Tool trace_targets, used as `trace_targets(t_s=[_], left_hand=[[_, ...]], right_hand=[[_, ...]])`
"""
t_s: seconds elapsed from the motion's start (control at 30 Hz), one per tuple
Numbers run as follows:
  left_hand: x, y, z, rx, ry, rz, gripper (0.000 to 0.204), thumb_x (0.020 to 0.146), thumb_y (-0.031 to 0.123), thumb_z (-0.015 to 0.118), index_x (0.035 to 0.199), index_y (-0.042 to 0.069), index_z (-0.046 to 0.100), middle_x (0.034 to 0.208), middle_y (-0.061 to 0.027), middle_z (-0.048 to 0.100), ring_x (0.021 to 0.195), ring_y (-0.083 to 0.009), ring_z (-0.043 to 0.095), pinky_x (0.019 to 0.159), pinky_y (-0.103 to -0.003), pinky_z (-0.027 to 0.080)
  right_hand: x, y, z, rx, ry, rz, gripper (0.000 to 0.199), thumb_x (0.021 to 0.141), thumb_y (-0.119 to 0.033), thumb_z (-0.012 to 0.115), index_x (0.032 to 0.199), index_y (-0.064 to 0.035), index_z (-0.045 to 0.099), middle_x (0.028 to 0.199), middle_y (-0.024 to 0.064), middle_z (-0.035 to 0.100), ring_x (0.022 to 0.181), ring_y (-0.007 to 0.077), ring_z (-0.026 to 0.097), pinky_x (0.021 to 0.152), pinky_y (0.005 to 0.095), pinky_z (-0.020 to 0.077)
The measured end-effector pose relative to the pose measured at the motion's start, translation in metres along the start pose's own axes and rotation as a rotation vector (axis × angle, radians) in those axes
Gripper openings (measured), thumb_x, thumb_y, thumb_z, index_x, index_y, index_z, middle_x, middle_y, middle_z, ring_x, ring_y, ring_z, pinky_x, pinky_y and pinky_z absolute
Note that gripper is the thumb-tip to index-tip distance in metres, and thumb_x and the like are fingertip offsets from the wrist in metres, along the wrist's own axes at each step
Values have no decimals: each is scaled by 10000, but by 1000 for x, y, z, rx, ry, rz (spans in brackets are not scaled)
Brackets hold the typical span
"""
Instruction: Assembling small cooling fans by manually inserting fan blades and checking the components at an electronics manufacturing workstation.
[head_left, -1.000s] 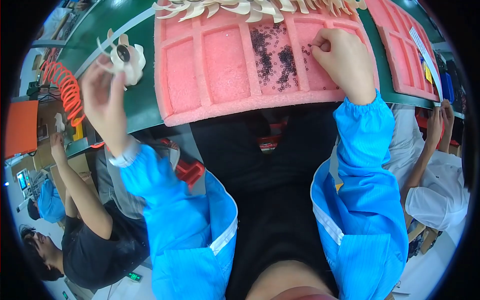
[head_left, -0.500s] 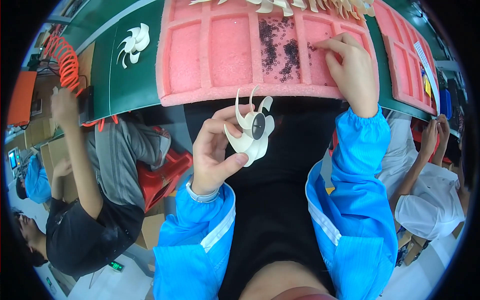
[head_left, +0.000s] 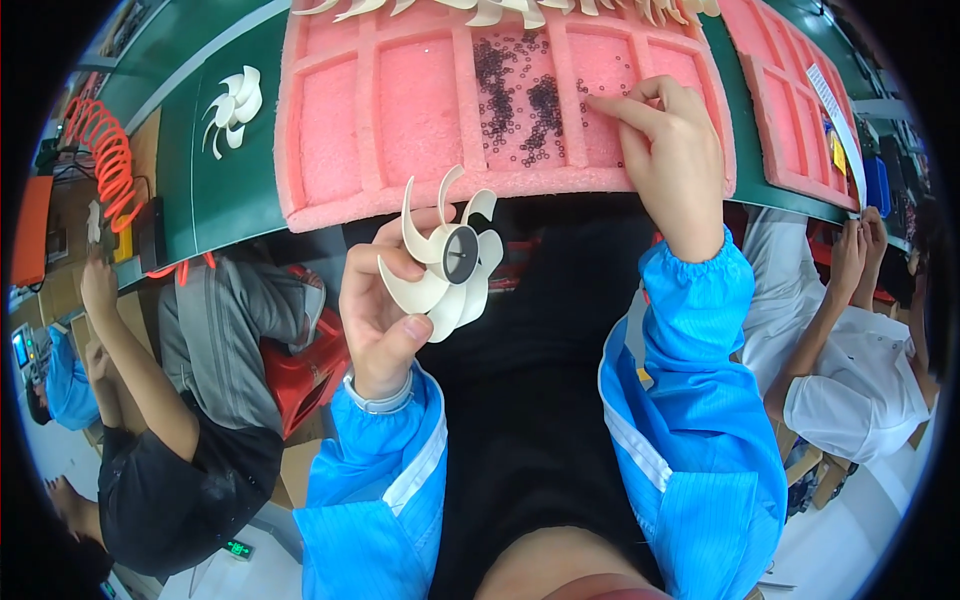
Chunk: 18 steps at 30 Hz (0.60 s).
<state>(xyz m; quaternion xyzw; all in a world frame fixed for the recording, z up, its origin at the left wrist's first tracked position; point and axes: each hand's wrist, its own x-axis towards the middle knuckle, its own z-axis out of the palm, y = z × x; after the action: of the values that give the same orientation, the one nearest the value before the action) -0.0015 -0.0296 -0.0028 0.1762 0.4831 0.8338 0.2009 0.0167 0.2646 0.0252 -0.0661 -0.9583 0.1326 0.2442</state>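
My left hand (head_left: 378,300) holds a cream-white fan blade (head_left: 425,292) by its curved vanes, in front of the tray's near edge. The dark round hub (head_left: 460,254) faces up and to the right. My right hand (head_left: 675,160) is over a pink foam tray (head_left: 400,205) with nothing visible in it. Its index finger reaches to a few small black rings (head_left: 584,104) beside a divider, and the thumb stays apart from it. Most of the black rings (head_left: 543,108) lie scattered in the compartment just left of that divider.
Several cream fan blades (head_left: 490,12) are heaped along the tray's far side. Another fan blade (head_left: 233,108) lies on the green table (head_left: 255,190) at left. A second pink tray (head_left: 790,120) stands at right. Co-workers sit on both sides; an orange coiled hose (head_left: 105,160) hangs at left.
The tray and both my hands appear farther left in the picture. My right index finger has moved from the right compartment's middle to rings close to the divider. The left co-worker's hand is lower.
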Motion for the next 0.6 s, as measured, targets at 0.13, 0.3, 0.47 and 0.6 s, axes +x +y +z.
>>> trace_targets(t_s=[0.13, 0.3, 0.47, 0.6], left_hand=[[-1, -1, -1, -8, 24, 4, 396, 835, 230, 766, 1089, 60, 513, 1411, -295, 478, 1275, -367, 554, 1085, -467, 450], [0, -2, -4, -3, 31, -25, 399, 833, 237, 768, 1089, 64, 516, 1405, -295, 481, 1275, -367, 555, 1083, -466, 452], [3, -2, 1, -2, 10, -33, 401, 827, 233, 770, 1090, 65, 519, 1405, -302, 479, 1275, -366, 557, 1078, -464, 456], [3, -2, -1, -9, -4, -38, 401, 823, 228, 771, 1091, 65, 521, 1413, -312, 473, 1272, -366, 560, 1078, -463, 456]], right_hand=[[-2, 7, -4, 50, -20, 28, 221, 850, -1, 660, 993, -103, 794, 891, 106, 628, 882, 316, 637, 778, 419, 530], [2, 2, -1, 8, 17, 69, 233, 855, -1, 652, 996, -118, 796, 892, 108, 623, 884, 321, 635, 782, 430, 531], [7, 0, 8, -66, -42, -12, 253, 892, 19, 607, 1057, -87, 767, 943, 123, 633, 866, 307, 645, 797, 385, 524], [9, 7, 4, 31, -87, -14, 274, 901, 16, 606, 1090, -97, 768, 934, 122, 634, 854, 309, 640, 795, 384, 523]])
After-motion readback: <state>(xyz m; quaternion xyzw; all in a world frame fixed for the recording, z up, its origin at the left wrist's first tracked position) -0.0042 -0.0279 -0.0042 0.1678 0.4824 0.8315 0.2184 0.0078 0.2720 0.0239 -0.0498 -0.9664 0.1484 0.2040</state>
